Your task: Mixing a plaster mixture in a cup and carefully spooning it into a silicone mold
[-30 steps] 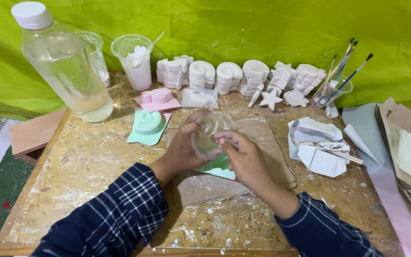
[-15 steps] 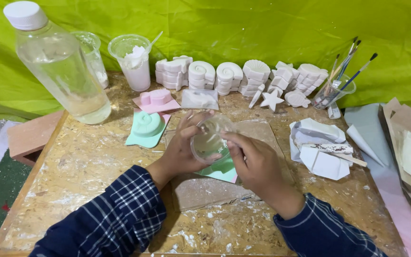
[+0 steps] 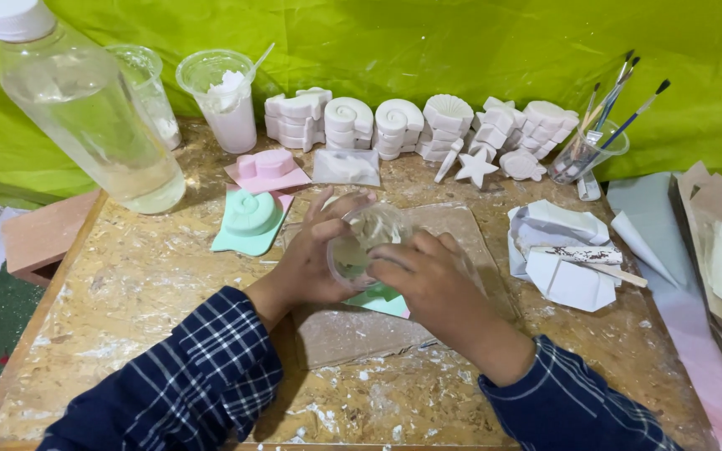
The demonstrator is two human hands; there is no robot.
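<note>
I see my left hand (image 3: pixel 315 259) with fingers wrapped around a clear plastic cup (image 3: pixel 367 242), tilted over a mint-green mould (image 3: pixel 380 299) just beneath my fingertips. My right hand (image 3: pixel 428 280) curls closed against the cup's near side, gripping it. Beyond my fingers lies a pink mould (image 3: pixel 267 167).

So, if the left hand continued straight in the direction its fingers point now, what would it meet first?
The left hand points up and right around the clear plastic cup. Past the cup, the first thing looks like the flat white mould piece, then the row of white plaster shells. Depth is hard to judge.
</note>
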